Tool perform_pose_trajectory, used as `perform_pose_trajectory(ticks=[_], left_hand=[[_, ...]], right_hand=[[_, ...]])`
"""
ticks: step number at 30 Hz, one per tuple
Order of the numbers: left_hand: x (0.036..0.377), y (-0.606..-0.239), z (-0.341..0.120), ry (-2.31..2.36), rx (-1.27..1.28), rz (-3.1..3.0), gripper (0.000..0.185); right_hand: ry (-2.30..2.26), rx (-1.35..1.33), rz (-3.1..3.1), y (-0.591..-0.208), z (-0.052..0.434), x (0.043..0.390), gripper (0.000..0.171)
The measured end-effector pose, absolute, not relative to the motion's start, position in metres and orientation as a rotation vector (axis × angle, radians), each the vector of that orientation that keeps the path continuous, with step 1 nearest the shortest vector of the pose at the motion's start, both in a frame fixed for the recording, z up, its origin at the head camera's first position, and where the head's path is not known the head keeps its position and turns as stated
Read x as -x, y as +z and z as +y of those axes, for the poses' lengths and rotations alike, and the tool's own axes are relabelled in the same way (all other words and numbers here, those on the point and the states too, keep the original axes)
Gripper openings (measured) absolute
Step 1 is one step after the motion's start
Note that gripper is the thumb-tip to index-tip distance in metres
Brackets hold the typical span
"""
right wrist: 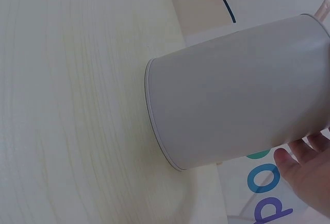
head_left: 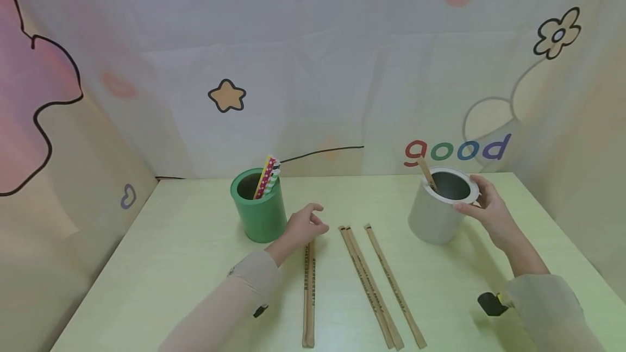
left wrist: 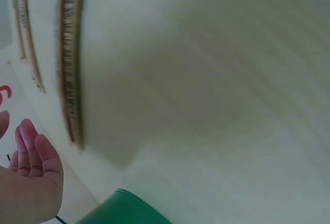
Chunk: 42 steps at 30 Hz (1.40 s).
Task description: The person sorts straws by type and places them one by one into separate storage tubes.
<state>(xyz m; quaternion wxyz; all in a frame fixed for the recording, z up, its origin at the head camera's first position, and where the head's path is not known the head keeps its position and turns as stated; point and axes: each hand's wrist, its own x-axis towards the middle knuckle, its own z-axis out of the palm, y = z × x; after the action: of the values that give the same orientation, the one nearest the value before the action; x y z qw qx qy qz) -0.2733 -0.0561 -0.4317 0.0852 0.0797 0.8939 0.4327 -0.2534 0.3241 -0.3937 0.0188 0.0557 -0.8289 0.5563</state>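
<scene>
My right hand (head_left: pixel 493 213) grips the rim of a white cylindrical holder (head_left: pixel 432 219), thumb at the front and fingers round the right side. One slim brown stick (head_left: pixel 427 174) leans out of its mouth. In the right wrist view the fingertips lie against the holder's wall (right wrist: pixel 232 100). My left hand (head_left: pixel 304 227) is over the top end of a pair of brown paper-wrapped sticks (head_left: pixel 309 297) with dark print, its fingers loosely bent and holding nothing. Just left of it stands a green cylindrical holder (head_left: pixel 261 219) with patterned pink and green-striped sticks (head_left: pixel 266 179) inside.
Another wrapped pair (head_left: pixel 369 281) and a single wrapped stick (head_left: pixel 395 286) lie between the hands on the pale wooden table (head_left: pixel 186 265). A printed cloth backdrop (head_left: pixel 313 69) rises behind the table and along both sides.
</scene>
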Motion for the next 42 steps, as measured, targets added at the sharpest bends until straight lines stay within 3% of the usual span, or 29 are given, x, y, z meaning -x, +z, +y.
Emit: perform_pose_trajectory(ticks=[10, 30, 42], left_hand=[[0.260, -0.451, -0.086, 1.137, -0.240, 2.732, 0.027], [0.249, -0.462, -0.085, 0.816, -0.217, 2.865, 0.034], [0.249, -0.462, -0.075, 0.777, -0.144, 2.914, 0.026]], right_hand=[[1.735, -0.181, -2.561, -0.394, 0.324, 0.253, 0.074], [1.740, -0.169, -2.559, -0.394, 0.324, 0.254, 0.073], [1.711, -0.160, -2.588, -0.393, 0.323, 0.253, 0.072]])
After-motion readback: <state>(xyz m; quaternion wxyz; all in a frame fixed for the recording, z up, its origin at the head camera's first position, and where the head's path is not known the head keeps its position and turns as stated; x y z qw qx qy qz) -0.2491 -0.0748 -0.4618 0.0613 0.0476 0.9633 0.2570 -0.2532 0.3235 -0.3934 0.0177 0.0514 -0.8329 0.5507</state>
